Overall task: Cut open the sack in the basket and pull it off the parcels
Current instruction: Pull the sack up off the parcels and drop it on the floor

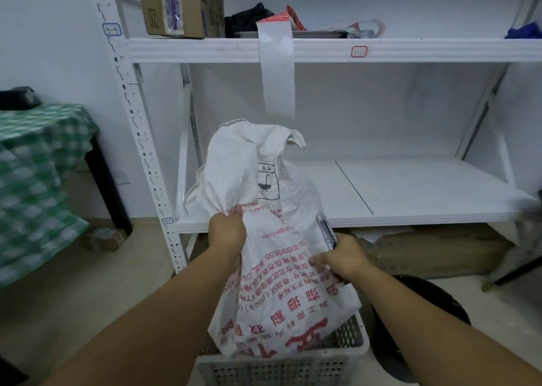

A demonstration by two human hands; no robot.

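Left fingers clench the sack neck — right fingers grip its side, knife too.

We reach both bare forearms forward and slightly inward, from the lower corners of the view toward its middle. Our left hand is closed in a fist, knuckles up, bunching the gathered neck of the white woven plastic sack with red print at its 12 o'clock edge. Our right hand, at 3 o'clock of the left, presses against the sack's side, fingers curled around a slim dark and silver cutter whose tip points toward 11 o'clock.
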